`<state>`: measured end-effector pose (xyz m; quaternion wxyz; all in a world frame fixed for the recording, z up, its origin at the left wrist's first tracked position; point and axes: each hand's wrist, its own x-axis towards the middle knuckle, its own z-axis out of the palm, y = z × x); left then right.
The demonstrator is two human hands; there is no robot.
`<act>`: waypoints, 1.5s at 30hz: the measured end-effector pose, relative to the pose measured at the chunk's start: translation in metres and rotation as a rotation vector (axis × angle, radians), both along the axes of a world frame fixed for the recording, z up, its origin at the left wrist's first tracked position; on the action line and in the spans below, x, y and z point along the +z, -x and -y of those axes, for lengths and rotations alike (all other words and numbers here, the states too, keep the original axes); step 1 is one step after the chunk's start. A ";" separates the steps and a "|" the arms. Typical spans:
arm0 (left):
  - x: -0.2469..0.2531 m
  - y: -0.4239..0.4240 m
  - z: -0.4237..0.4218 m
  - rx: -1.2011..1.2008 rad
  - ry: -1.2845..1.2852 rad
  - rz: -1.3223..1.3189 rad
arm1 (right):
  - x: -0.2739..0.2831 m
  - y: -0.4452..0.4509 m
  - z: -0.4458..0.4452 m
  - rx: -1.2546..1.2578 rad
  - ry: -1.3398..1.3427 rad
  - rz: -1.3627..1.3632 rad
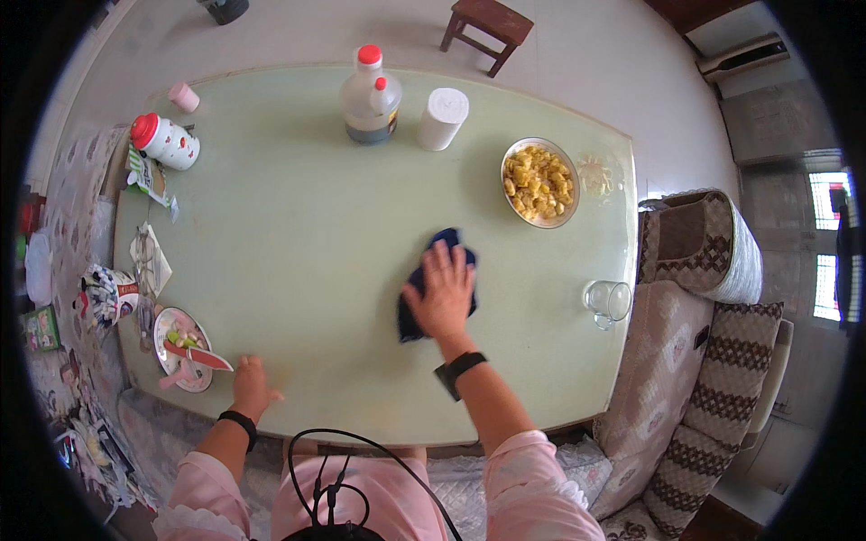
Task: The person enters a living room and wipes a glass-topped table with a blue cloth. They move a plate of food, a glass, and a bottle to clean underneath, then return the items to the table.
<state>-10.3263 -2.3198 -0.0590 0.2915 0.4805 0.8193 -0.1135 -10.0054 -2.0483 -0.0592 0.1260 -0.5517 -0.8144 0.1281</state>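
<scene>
My right hand [443,291] lies over a dark blue cloth [414,311], pressing it against the pale green tabletop [304,223]. Its fingers are slightly spread and a little blurred. Part of the cloth is hidden beneath the palm. Near the table's front left, my left hand [254,387] rests at the tabletop with its fingers seemingly curled under and nothing visible in it. Just left of that hand is a plate [161,343] of cut pieces, with a red-bladed knife [210,358] laid across it and a pink-handled utensil [177,376].
A bowl of yellow food [539,184], a paper roll [444,120] and a red-capped jug [370,101] stand toward the far side. A glass mug [607,301] is near the right edge. Leftward are a white bottle [169,143], a pink cup [184,98], eyeglasses [144,251] and a pen holder [111,297].
</scene>
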 end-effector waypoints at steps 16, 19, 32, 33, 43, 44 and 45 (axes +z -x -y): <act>0.003 0.001 -0.001 0.003 0.034 -0.003 | -0.040 -0.121 -0.076 -0.547 -0.155 0.187; 0.003 0.000 -0.003 0.027 0.065 -0.002 | -0.026 -0.027 -0.042 -0.227 -0.161 -0.042; -0.003 0.004 0.002 -0.034 0.053 0.004 | -0.003 -0.027 0.019 0.206 -0.004 -0.103; -0.004 0.005 0.003 -0.016 0.068 -0.012 | -0.005 -0.060 0.005 0.044 0.034 -0.048; 0.002 0.002 0.002 0.020 0.002 0.022 | -0.032 -0.044 -0.021 -0.618 -0.076 0.178; 0.003 0.001 0.001 0.018 0.003 0.017 | -0.027 -0.008 -0.015 -0.472 -0.022 0.104; 0.003 0.000 0.001 0.023 0.006 0.013 | -0.021 0.031 -0.006 -0.338 -0.025 0.022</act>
